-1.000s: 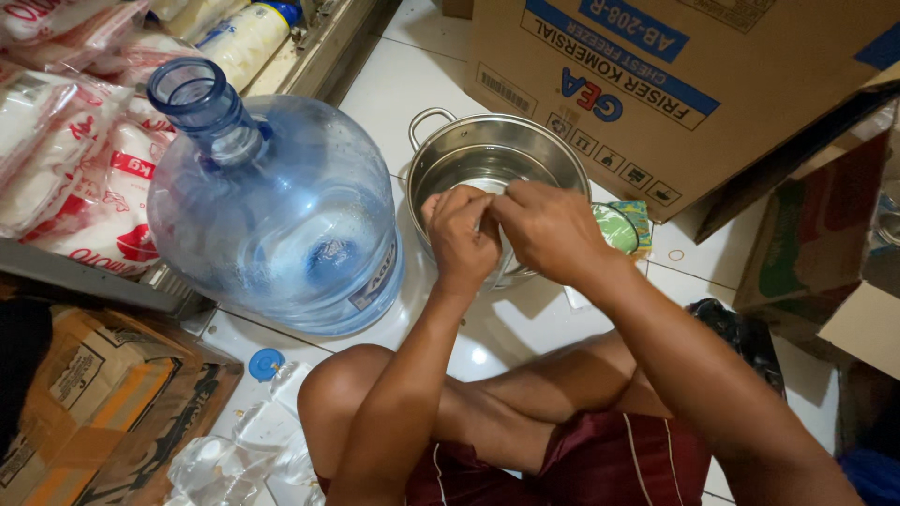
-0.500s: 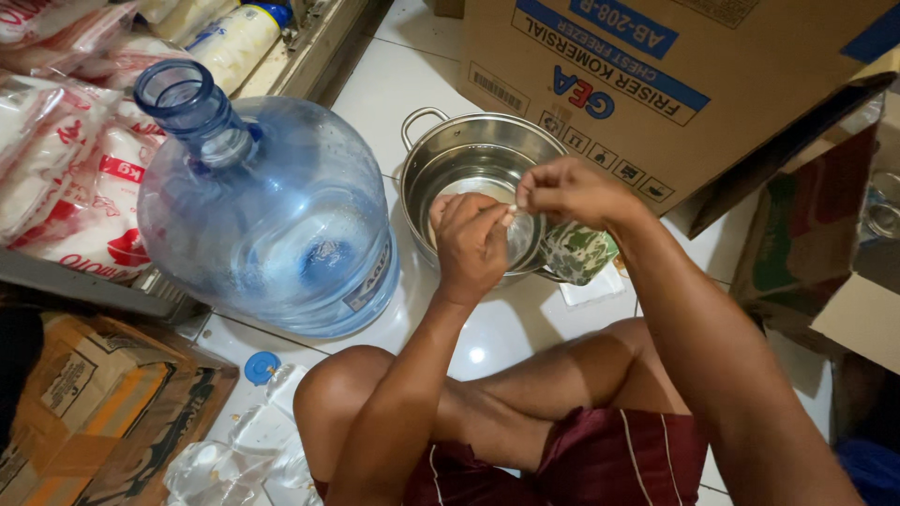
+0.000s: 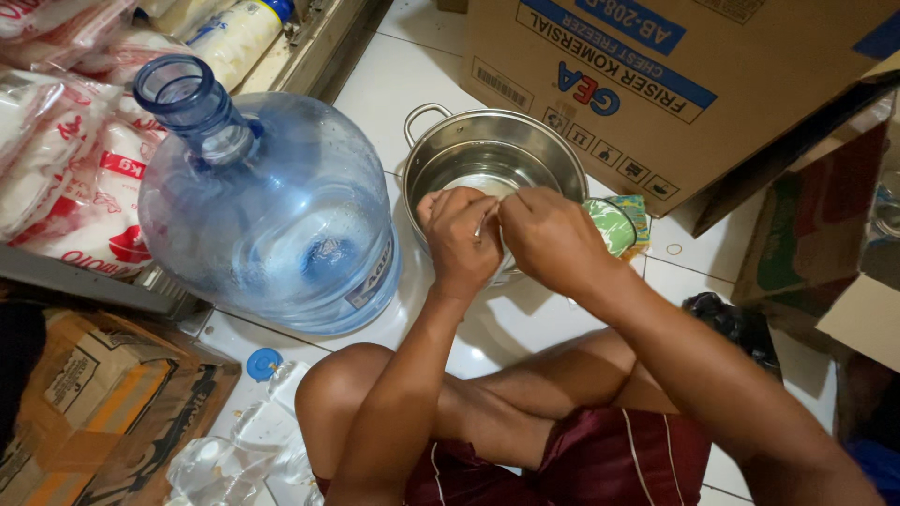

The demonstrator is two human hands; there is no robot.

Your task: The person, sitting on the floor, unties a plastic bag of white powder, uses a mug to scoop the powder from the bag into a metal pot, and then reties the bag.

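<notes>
A steel pot (image 3: pixel 441 155) with a loop handle stands on the white tiled floor, with pale contents at its bottom. My left hand (image 3: pixel 459 242) and my right hand (image 3: pixel 551 239) meet over the pot's near rim, fingers pinched together on a small clear plastic packet (image 3: pixel 487 218) between them. What the packet holds is hidden by my fingers. A large blue water jug (image 3: pixel 267 206) without a cap stands just left of the pot. I sit cross-legged, my knee below the hands.
A big cardboard box (image 3: pixel 675 84) stands behind the pot. A green patterned packet (image 3: pixel 619 223) lies at the pot's right. Bags of white goods (image 3: pixel 66 169) fill a shelf at left. A blue cap (image 3: pixel 263 363), clear plastic bags and cardboard lie at lower left.
Both hands have come closer together over the pot's near rim, still working the small packet. The view has shifted slightly; pot and jug stay in place.
</notes>
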